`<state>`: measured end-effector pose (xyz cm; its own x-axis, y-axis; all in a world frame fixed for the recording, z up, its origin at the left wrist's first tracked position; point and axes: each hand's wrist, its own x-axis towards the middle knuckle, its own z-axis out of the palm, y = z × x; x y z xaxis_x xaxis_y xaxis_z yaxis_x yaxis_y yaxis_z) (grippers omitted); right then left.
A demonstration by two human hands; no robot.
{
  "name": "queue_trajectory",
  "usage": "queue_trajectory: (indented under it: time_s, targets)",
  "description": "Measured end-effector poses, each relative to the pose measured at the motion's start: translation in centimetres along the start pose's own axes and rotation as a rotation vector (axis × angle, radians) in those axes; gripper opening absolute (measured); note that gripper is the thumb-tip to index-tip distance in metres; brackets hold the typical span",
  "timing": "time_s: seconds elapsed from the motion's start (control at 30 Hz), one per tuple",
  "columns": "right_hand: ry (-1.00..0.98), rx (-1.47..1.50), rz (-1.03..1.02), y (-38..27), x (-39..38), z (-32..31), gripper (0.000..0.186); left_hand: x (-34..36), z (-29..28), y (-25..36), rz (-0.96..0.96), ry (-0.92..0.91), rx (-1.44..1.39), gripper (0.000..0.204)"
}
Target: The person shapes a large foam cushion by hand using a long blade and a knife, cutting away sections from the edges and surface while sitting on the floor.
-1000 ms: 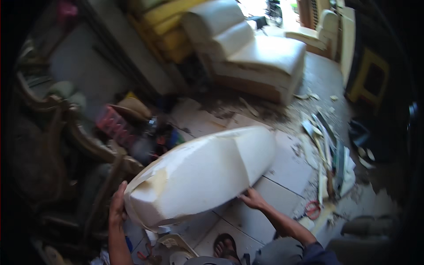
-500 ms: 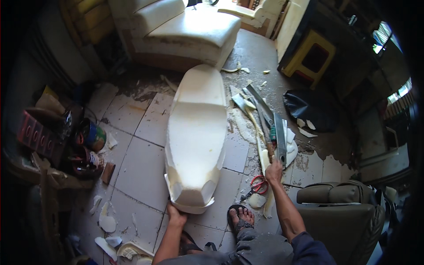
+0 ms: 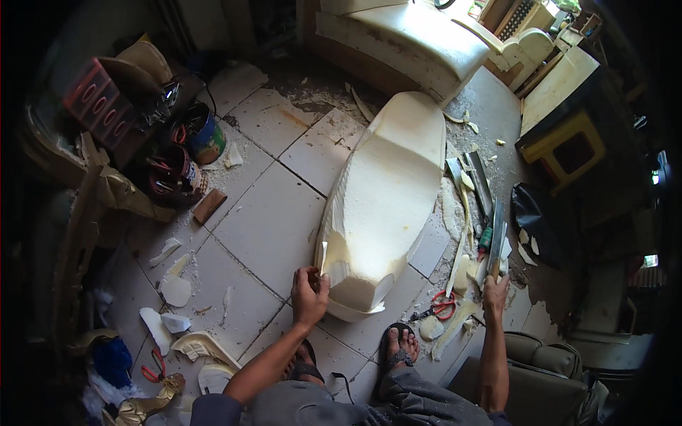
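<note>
A long cream moulded foam seat pad (image 3: 380, 202) lies lengthwise on the tiled floor before me, a thin peeled flap standing at its near left edge. My left hand (image 3: 310, 295) has its fingers curled on that near left edge. At right, my right hand (image 3: 495, 292) is closed on the handle of a long flat metal blade (image 3: 497, 238), among metal strips (image 3: 478, 184), a green-handled tool (image 3: 485, 240) and foam trimmings. Red-handled scissors (image 3: 443, 307) lie just left of that hand.
A worn cream sofa (image 3: 398, 50) stands beyond the pad. Cans of tools (image 3: 174, 181), a wood block (image 3: 209, 207) and carved frames (image 3: 92, 199) are left. A yellow stool (image 3: 572, 124), black sheet (image 3: 529, 206) and brown cushion (image 3: 526, 383) are right. Foam scraps (image 3: 175, 290) litter the tiles.
The foam pad went from raised in both hands to lying on the floor. My right hand moved right onto the blade; my left hand shifted up along the pad's left edge.
</note>
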<state>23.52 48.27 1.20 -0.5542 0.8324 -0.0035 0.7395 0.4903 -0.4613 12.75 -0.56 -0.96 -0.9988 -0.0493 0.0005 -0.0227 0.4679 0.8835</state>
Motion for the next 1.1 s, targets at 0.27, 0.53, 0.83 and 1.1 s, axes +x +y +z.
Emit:
queue_trajectory:
  time_s: [0.27, 0.53, 0.83, 1.1]
  targets:
    - [-0.258, 0.626, -0.017, -22.0, -11.3, -19.1, 0.022, -0.4, -0.2, -2.2, -0.174, -0.082, -0.35, 0.023]
    - [-0.9, 0.451, 0.253, -29.2, -26.5, -16.5, 0.024, -3.3, 2.2, -7.3, -0.68, -0.222, -0.642, 0.053]
    - [-0.886, 0.436, 0.304, -19.5, -38.0, -0.4, 0.028, -2.6, 3.1, -5.0, -0.982, -0.26, -1.046, 0.083]
    - [-0.927, 0.151, 0.18, -21.8, -38.0, 3.4, 0.035, -3.5, 4.3, -9.6, -1.012, -0.242, -1.243, 0.08]
